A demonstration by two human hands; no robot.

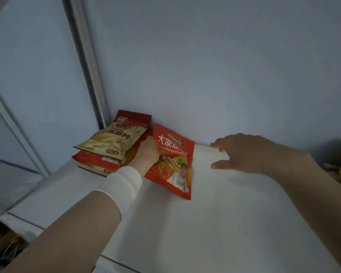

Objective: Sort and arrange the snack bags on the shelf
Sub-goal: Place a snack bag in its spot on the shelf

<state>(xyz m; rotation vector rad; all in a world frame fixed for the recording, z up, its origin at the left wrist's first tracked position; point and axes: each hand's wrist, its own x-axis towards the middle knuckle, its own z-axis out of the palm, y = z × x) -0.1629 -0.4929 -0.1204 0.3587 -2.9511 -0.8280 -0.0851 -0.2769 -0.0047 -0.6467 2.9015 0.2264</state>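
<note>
Orange bag (173, 160) pinched at edge by left grip (149, 152), tilted just beside stack (110, 142) at 10 o'clock on shelf (205, 223) — not yet laid down. Right grip (250, 152) spread, empty, at 3 o'clock. Sorting likely near finished.

Wall (205, 66): pale blue-grey, plain, just behind the grip.
Shelf (215, 217): white board, under the grip.
Post (87, 66): grey upright, up-left of the grip.
Light: dim, cool.
</note>
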